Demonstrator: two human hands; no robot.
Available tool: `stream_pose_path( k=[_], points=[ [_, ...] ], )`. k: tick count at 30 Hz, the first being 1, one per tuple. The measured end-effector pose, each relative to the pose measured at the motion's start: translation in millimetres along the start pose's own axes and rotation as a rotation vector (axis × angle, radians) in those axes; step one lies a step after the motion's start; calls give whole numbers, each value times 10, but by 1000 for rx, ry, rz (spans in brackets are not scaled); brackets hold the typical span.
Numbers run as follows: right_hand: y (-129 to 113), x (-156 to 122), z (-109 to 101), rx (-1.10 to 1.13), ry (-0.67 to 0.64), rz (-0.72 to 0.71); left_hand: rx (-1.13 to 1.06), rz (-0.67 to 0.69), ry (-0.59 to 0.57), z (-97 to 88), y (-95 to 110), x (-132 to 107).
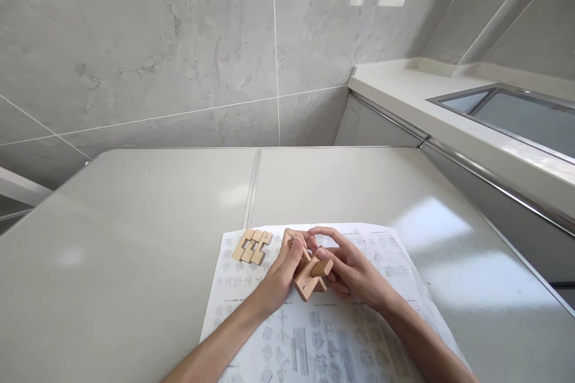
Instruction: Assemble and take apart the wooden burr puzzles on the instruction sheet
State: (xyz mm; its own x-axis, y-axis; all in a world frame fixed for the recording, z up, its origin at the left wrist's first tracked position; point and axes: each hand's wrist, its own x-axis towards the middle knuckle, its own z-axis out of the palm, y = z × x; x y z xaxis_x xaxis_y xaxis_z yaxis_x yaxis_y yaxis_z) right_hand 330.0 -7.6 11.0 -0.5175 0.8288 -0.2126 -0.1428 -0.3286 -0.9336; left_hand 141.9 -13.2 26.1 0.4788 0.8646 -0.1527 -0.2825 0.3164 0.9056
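Between my two hands is a wooden interlocking puzzle (pixel 306 280), several notched reddish-brown bars crossing one another. My left hand (pixel 284 266) grips it from the left, thumb on top and fingers curled behind. From the right, my right hand (pixel 353 266) pinches it with thumb and fingers near a bar that juts toward me. Fingertips of both hands meet at the puzzle's far side, where part of it is hidden. To the left, several pale notched wooden pieces (pixel 252 246) lie side by side on a printed instruction sheet (pixel 242 323).
The sheet lies on a glossy pale table (pixel 135 263) with a seam across it. A grey marbled tile wall (pixel 179 42) rises behind. On the right, a white counter (pixel 395 87) with a metal-framed sink (pixel 516 111) stands higher than the table.
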Motion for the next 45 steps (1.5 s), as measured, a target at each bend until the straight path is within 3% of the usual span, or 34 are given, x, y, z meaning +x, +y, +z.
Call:
stream_pose_path(
  k=[6, 14, 34, 41, 45],
  points=[
    [30, 13, -24, 22, 21, 19, 28, -18, -79, -45, -44, -31],
    [22, 21, -35, 9, 31, 27, 7, 56, -223, -73, -39, -31],
    [60, 40, 41, -60, 129, -16, 50, 96, -110, -43, -58, -28],
    [43, 40, -64, -134, 297, -60, 300, 109, 10, 7, -81, -43],
    [46, 36, -117, -127, 347, -37, 287, 95, -20, 23, -123, -44]
  ],
)
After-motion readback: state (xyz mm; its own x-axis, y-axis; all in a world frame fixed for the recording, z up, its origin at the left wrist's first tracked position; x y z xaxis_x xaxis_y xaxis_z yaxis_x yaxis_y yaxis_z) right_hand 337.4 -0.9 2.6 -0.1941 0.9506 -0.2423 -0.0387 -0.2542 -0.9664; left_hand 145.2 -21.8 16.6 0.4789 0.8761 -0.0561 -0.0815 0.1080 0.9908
